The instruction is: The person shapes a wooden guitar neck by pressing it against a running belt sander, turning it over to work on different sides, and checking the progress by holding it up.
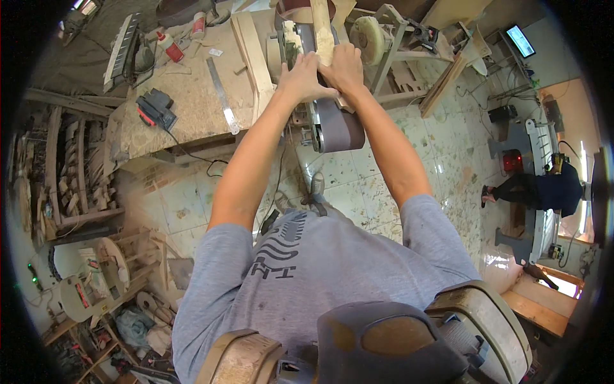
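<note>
A belt sander (339,131) with a broad brown abrasive belt runs from the bench toward me. A long pale wooden piece (323,29) lies along its top. My right hand (346,73) is closed around the near part of this piece. My left hand (297,80) rests just left of it, thumb spread toward the wood and fingertips at the piece's left side by the machine's fittings; what lies under those fingertips is partly hidden.
The workbench (160,128) carries a steel ruler (220,96), power tool (153,109), glue bottle (169,46) and boards (252,61). Wooden racks (83,166) stand left. Another machine (364,40) sits right of the sander. Another person (556,192) is by equipment at far right.
</note>
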A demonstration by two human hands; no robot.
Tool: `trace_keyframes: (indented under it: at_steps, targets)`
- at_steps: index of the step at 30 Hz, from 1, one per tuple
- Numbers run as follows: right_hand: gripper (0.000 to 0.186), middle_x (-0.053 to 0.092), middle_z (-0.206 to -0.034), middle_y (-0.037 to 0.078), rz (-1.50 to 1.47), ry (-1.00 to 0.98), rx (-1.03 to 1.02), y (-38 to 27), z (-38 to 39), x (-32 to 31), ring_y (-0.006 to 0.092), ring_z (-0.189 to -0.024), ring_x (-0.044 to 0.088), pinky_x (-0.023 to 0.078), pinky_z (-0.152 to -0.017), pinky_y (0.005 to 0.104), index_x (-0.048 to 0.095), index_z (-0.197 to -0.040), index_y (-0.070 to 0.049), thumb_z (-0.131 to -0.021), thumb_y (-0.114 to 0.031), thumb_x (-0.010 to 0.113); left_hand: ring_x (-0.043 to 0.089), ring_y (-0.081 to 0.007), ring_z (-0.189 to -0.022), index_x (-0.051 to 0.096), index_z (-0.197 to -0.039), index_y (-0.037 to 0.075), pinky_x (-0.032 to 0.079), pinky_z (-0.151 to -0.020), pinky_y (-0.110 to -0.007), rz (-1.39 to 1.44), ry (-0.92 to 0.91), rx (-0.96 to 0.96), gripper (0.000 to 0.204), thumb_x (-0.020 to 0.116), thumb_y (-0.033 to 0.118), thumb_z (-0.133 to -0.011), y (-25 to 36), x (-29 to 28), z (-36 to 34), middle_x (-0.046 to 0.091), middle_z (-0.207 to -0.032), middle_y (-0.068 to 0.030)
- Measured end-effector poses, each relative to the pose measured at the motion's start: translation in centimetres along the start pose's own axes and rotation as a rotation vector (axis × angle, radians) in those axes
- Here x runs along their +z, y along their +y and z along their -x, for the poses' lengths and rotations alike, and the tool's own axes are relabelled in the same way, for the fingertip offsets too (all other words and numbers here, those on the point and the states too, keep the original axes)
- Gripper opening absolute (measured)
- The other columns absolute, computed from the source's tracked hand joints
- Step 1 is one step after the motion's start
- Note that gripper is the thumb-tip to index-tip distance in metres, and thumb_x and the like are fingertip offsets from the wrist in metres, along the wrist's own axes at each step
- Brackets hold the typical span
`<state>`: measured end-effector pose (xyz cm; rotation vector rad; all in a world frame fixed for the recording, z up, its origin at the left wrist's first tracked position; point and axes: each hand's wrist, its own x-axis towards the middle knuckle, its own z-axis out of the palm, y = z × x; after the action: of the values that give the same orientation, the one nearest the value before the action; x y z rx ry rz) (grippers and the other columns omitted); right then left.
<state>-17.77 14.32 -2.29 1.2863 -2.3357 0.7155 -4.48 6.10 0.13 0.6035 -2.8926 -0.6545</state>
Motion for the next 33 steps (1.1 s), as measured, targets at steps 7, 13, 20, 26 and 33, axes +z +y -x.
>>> trace_keyframes:
  at_steps: [7,13,20,26,33]
  targets:
    - [0.059,0.058,-0.105,0.025,0.038,-0.056,-0.151,2.4,-0.7,0.2,0.0421,-0.102,0.054,0.047,-0.088,0.0500,0.062,-0.094,0.007,-0.081,-0.049,0.072,0.023,-0.0355,-0.152,0.032,-0.152,0.001,0.020,-0.119,-0.064,0.030,0.086,-0.042,0.120,0.077,0.065,-0.062,1.4,1.0,0.1,0.029,-0.163,-0.0174]
    - [0.058,0.059,-0.101,0.027,0.070,-0.068,-0.234,2.7,-0.8,0.7,0.0430,-0.100,0.054,0.047,-0.089,0.0500,0.062,-0.093,0.007,-0.080,-0.048,0.072,0.025,-0.0334,-0.152,0.031,-0.153,0.001,0.021,-0.119,-0.062,0.026,0.105,-0.071,0.120,0.077,0.064,-0.062,1.6,1.1,0.7,0.030,-0.162,-0.0164]
    - [0.063,0.060,-0.098,0.028,0.011,0.013,-0.193,-0.4,-0.8,0.9,0.0439,-0.100,0.054,0.046,-0.089,0.0506,0.063,-0.093,0.008,-0.079,-0.053,0.070,0.026,-0.0336,-0.151,0.032,-0.153,0.002,0.022,-0.118,-0.063,0.032,0.073,-0.072,0.122,0.078,0.065,-0.060,-0.5,-0.4,1.4,0.033,-0.161,-0.0171]
    - [0.067,0.060,-0.105,0.026,-0.001,0.022,-0.051,-1.4,0.0,0.6,0.0417,-0.102,0.054,0.047,-0.090,0.0492,0.065,-0.098,0.008,-0.079,-0.056,0.070,0.026,-0.0345,-0.151,0.031,-0.154,0.002,0.021,-0.118,-0.063,0.007,0.038,-0.040,0.123,0.078,0.065,-0.059,-1.0,-0.5,1.3,0.032,-0.162,-0.0179]
    - [0.066,0.059,-0.107,0.025,0.067,-0.097,-0.031,1.1,0.1,-1.2,0.0412,-0.104,0.053,0.046,-0.091,0.0476,0.065,-0.100,0.008,-0.081,-0.056,0.070,0.025,-0.0348,-0.151,0.032,-0.154,0.003,0.020,-0.119,-0.062,0.016,0.034,-0.016,0.122,0.077,0.066,-0.060,1.3,0.6,0.3,0.029,-0.163,-0.0169]
